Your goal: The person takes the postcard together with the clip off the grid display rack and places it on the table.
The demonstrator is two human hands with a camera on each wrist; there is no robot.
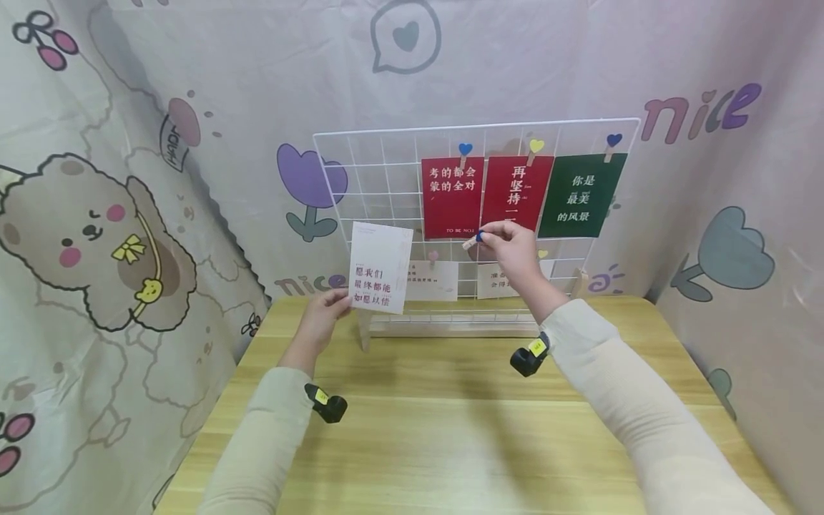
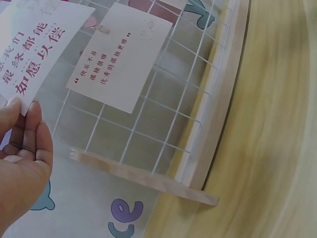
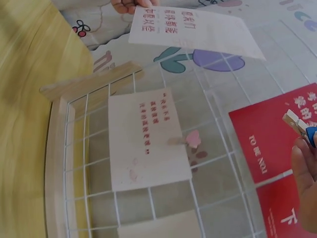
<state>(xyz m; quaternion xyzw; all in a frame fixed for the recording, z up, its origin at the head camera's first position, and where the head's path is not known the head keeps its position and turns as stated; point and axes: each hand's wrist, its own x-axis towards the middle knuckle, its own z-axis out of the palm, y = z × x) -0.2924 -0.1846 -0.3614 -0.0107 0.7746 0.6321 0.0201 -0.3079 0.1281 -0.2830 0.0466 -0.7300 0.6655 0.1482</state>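
My left hand (image 1: 324, 317) pinches a white card (image 1: 380, 268) with dark red printed characters by its lower left corner, in front of the left part of a white wire grid (image 1: 386, 192). In my right hand (image 1: 513, 250), thumb and fingers grip a small wooden clothespin (image 3: 292, 120) with a blue heart. That hand is before the two red cards (image 1: 453, 200), right of the held card. Another white card (image 2: 121, 59) hangs lower on the grid from a pink-heart clothespin (image 3: 192, 139), partly behind the held one in the head view.
The grid stands in a wooden base (image 1: 450, 329) at the back of the wooden table (image 1: 418, 429). A green card (image 1: 582, 194) hangs upper right; a cream card (image 1: 492, 280) hangs below, partly hidden by my right hand. Patterned cloth (image 1: 244, 64) surrounds the table.
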